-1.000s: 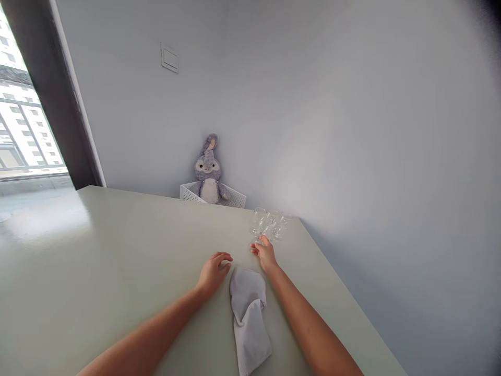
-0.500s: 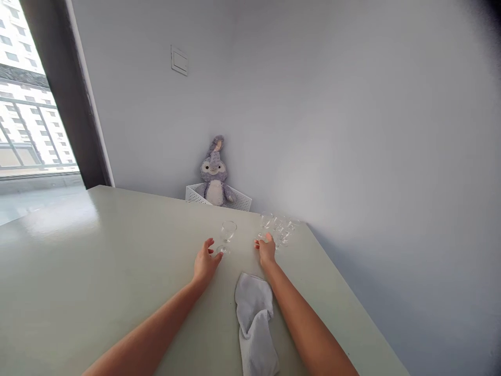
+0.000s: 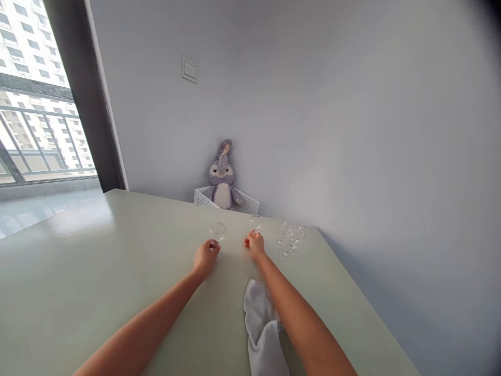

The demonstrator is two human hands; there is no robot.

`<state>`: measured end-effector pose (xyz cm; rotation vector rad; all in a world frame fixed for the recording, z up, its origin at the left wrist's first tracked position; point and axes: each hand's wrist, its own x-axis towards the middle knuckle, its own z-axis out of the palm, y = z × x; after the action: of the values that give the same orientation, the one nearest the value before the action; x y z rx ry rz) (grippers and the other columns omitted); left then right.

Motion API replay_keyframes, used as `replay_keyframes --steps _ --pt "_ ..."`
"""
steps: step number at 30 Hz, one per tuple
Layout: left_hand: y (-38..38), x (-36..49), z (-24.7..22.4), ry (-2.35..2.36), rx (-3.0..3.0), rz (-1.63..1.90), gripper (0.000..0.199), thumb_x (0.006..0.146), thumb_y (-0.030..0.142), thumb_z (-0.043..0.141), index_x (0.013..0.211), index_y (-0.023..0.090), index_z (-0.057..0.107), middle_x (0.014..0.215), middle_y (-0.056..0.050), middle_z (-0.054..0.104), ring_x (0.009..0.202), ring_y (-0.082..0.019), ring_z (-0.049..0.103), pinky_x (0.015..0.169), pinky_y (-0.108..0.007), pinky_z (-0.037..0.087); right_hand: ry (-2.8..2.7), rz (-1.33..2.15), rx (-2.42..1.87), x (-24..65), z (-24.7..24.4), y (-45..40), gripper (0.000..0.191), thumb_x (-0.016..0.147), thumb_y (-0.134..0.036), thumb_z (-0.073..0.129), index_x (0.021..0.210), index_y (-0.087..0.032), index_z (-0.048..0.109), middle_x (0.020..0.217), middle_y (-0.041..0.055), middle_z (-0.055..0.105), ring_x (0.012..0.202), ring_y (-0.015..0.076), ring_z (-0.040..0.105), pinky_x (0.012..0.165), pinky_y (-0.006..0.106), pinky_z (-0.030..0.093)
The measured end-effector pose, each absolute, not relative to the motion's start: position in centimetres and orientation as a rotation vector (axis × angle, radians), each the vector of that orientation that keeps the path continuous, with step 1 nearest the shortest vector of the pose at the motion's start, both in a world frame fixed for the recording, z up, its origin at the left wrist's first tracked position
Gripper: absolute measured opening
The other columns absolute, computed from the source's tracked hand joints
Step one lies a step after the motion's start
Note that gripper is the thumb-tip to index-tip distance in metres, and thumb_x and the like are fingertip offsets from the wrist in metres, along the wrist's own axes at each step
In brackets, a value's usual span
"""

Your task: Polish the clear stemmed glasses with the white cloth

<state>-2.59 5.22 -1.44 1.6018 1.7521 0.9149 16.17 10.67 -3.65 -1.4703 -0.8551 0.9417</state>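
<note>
My left hand (image 3: pixel 206 256) is closed around the stem of a clear stemmed glass (image 3: pixel 217 230), which stands upright with its bowl above my fingers. To the right, my right hand (image 3: pixel 255 243) pinches the stem of a second stemmed glass (image 3: pixel 256 222); my fingers hide its lower part. Several more clear stemmed glasses (image 3: pixel 290 236) are clustered near the far right corner of the table, just right of my right hand. A crumpled pale grey cloth (image 3: pixel 260 318) lies on the table between my forearms, partly covered by the right one.
The pale greenish table (image 3: pixel 136 271) runs up to the wall on the right. Behind its far edge a white perforated basket (image 3: pixel 248 203) holds a purple plush rabbit (image 3: pixel 222 180). A light switch (image 3: pixel 189 69) is on the wall, and a window with railings lies at left.
My left hand has closed on the stem of its glass. My right hand has moved left, away from the cluster, with a glass in its fingers. The view has shifted slightly.
</note>
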Motion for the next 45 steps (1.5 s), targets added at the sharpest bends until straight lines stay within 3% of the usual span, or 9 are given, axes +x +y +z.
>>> replay_keyframes --steps 4,10,19,22,26,28,33,37,45 --pt "5.6 -7.3 -1.4 1.877 1.525 0.974 0.020 0.076 0.032 0.047 0.087 0.020 0.058 0.082 -0.004 0.065 0.070 -0.017 0.058 0.057 -0.024 0.035 -1.005 1.055 -1.461 10.6 -3.4 10.6 0.034 0.067 -0.018 0.049 0.101 -0.017 0.049 0.071 -0.0016 0.054 0.050 0.0075 0.055 0.041 0.015 0.043" --pt "5.9 -12.5 -1.9 2.075 1.426 1.075 0.025 0.076 0.031 0.045 0.093 0.019 0.059 0.081 -0.006 0.064 0.074 -0.020 0.057 0.061 -0.027 0.036 -1.195 1.118 -1.447 2.8 -2.4 10.7 0.034 0.063 -0.010 0.052 0.097 -0.017 0.054 0.083 0.0019 0.056 0.051 0.0070 0.053 0.042 0.016 0.041" --pt "6.1 -13.1 -3.2 2.092 1.471 1.152 0.025 0.075 0.031 0.046 0.091 0.019 0.061 0.077 -0.005 0.064 0.074 -0.021 0.057 0.063 -0.028 0.038 -1.400 1.195 -1.365 -4.4 -1.8 10.6 0.031 0.066 -0.008 0.052 0.094 -0.016 0.058 0.066 -0.0023 0.058 0.051 0.0081 0.052 0.049 0.018 0.040" --pt "6.4 -13.4 -3.3 2.093 1.481 1.167 0.024 0.075 0.030 0.048 0.090 0.019 0.061 0.078 -0.006 0.064 0.074 -0.021 0.057 0.065 -0.029 0.039 -1.401 1.224 -1.364 -4.4 -1.6 10.2 0.037 0.065 -0.008 0.052 0.100 -0.016 0.056 0.072 -0.0009 0.061 0.051 0.0080 0.052 0.050 0.019 0.042" --pt "6.6 -14.0 -3.2 2.111 1.442 1.193 0.022 0.075 0.029 0.048 0.089 0.019 0.061 0.076 -0.006 0.063 0.072 -0.020 0.056 0.064 -0.029 0.039 -1.339 1.214 -1.384 -0.9 -0.8 9.2 0.045 0.060 -0.009 0.056 0.104 -0.017 0.056 0.099 0.0058 0.059 0.052 0.0069 0.052 0.048 0.020 0.043" --pt "6.7 -14.3 -3.1 2.112 1.418 1.207 0.021 0.075 0.029 0.049 0.089 0.019 0.061 0.074 -0.006 0.063 0.070 -0.020 0.056 0.064 -0.030 0.039 -1.294 1.201 -1.373 2.4 -0.4 8.2 0.043 0.058 -0.010 0.057 0.100 -0.017 0.058 0.102 0.0067 0.058 0.057 0.0082 0.054 0.048 0.020 0.044" --pt "6.9 -14.5 -2.8 2.099 1.354 1.268 0.020 0.070 0.027 0.054 0.089 0.021 0.059 0.070 -0.004 0.059 0.072 -0.021 0.054 0.067 -0.032 0.039 -1.097 1.088 -1.371 12.8 -0.9 3.5 0.028 0.057 -0.018 0.057 0.085 -0.017 0.062 0.082 0.0040 0.063 0.062 0.0122 0.058 0.047 0.020 0.044" --pt "7.0 -14.6 -2.9 2.082 1.267 1.339 0.029 0.064 0.019 0.055 0.092 0.023 0.056 0.072 -0.003 0.055 0.071 -0.020 0.052 0.066 -0.034 0.040 -0.748 0.784 -1.469 20.8 -2.4 0.0 0.016 0.059 -0.023 0.052 0.074 -0.017 0.054 0.065 -0.0006 0.055 0.055 0.0097 0.052 0.043 0.018 0.038" --pt "6.6 -15.5 -2.6 2.062 0.834 1.909 0.046 0.058 0.011 0.052 0.102 0.020 0.047 0.104 -0.005 0.046 0.089 -0.018 0.048 0.083 -0.036 0.037 -0.562 0.713 -1.473 28.1 -2.1 1.0 0.026 0.049 -0.020 0.061 0.073 -0.019 0.051 0.065 -0.0033 0.054 0.055 0.0098 0.052 0.046 0.020 0.040"
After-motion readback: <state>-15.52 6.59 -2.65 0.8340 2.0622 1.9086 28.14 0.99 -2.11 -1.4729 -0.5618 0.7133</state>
